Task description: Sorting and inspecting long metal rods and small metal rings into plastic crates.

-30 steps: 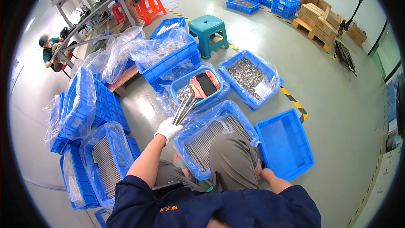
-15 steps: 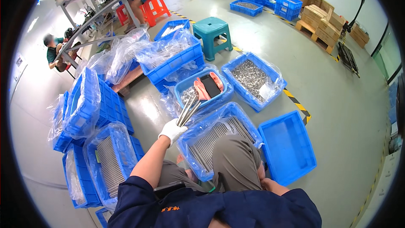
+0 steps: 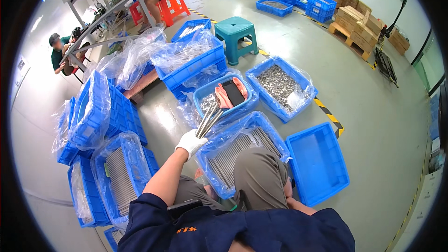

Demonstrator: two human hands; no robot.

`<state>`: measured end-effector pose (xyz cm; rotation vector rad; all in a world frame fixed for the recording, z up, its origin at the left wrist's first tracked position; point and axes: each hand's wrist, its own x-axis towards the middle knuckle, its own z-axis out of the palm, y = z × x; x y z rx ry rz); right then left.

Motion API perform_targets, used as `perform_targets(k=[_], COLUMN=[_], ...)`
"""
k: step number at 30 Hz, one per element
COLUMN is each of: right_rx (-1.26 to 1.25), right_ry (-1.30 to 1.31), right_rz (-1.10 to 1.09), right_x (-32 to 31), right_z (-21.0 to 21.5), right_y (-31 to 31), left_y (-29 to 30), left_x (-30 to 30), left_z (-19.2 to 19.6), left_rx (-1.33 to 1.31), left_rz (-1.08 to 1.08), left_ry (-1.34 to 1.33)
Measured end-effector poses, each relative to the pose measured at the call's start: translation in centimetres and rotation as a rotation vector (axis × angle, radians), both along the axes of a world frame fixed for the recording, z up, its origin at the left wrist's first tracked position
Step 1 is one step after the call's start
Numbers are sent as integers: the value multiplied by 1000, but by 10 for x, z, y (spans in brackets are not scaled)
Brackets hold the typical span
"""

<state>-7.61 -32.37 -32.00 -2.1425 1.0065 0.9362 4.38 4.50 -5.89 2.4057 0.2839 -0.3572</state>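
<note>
My left hand (image 3: 191, 143), in a white glove, is closed around a bundle of several thin metal rods (image 3: 208, 122). The rods tilt up and away over the left rim of a plastic-lined blue crate (image 3: 200, 157). Inside that crate lie rows of similar metal rods (image 3: 233, 156), partly covered by my raised right knee. My right forearm (image 3: 301, 206) reaches down beside that knee; the fingers are hidden, so I cannot see what they hold. Just beyond the rods a small blue basin (image 3: 198, 94) contains small metal parts, pink gloves (image 3: 223, 97) and a black phone (image 3: 233, 92).
To the right stands an empty blue crate (image 3: 347, 177); farther up, another holds small metal parts (image 3: 278, 85). Stacked blue crates (image 3: 122, 116) with plastic liners line the left. A green stool (image 3: 235, 30) stands ahead. People sit by a workbench (image 3: 109, 11) at upper left.
My left hand and its rods stay in almost the same place. The view has shifted slightly. At far left, the seated person's head and arms have moved a little.
</note>
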Motion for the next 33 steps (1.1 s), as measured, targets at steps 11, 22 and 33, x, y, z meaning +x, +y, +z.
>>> perform_targets(k=[11,22,33], right_rx=[-109,189,129], right_ry=[799,256,327], right_rz=[-469,698,971], right_x=[56,-27,-17], right_z=[121,-10,-21], right_y=[45,-83,-80], left_y=[-11,-5,-1], left_x=[6,8,8], left_z=[-1,-3,-7], left_rx=[-20,-7,27], left_rz=[-24,-44,-37], left_ry=[-13,-32,-9])
